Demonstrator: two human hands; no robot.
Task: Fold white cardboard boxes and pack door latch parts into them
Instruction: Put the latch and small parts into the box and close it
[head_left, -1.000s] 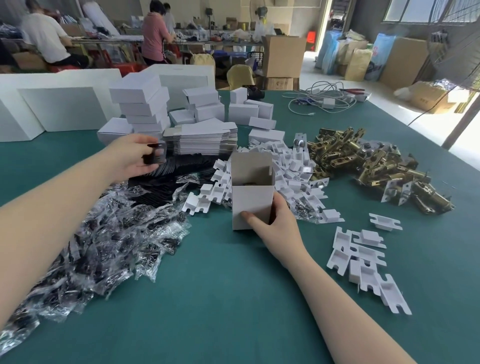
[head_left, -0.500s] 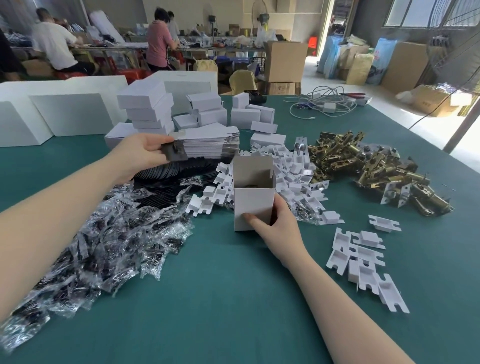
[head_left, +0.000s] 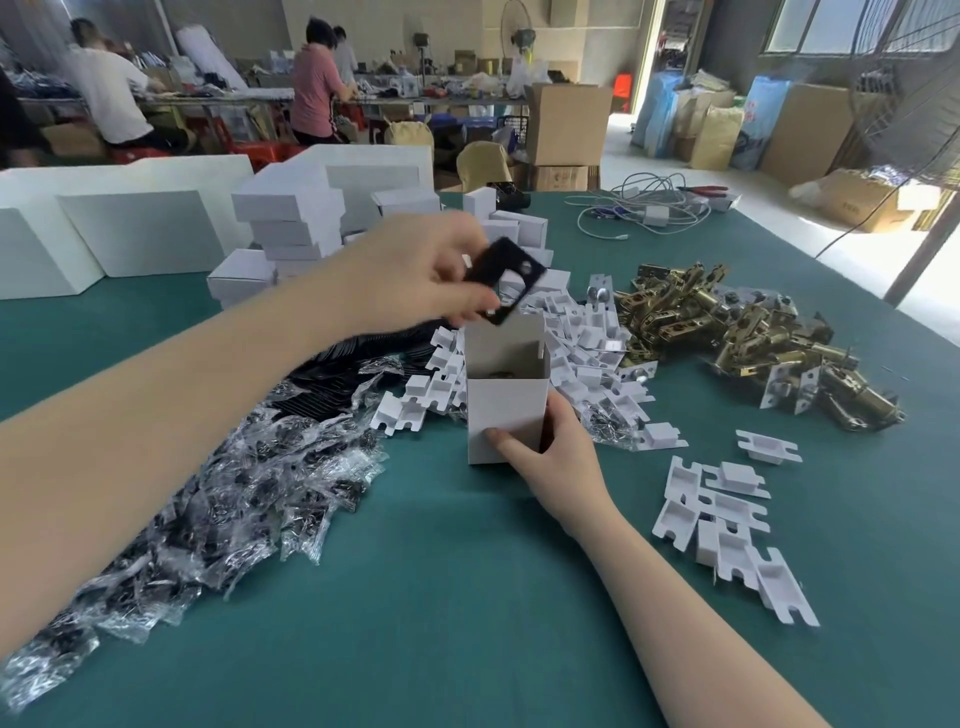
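Observation:
An open white cardboard box (head_left: 506, 410) stands upright on the green table (head_left: 467, 597), its top flaps raised. My right hand (head_left: 550, 452) grips its lower right corner, thumb across the front face. My left hand (head_left: 421, 273) pinches a black latch plate (head_left: 506, 278) with a square cut-out, tilted just above the box's open mouth. Something small and metallic lies inside the box.
Clear bags of dark parts (head_left: 218, 499) spread to the left. White plastic inserts (head_left: 587, 353) heap behind the box, and more inserts (head_left: 727, 525) lie to the right. Brass latch bodies (head_left: 748, 332) pile at right. Folded white boxes (head_left: 291, 223) are stacked behind. People work at far tables.
My left hand has carried the black plate from the pile at the left over to the box's mouth. The right hand has stayed on the box.

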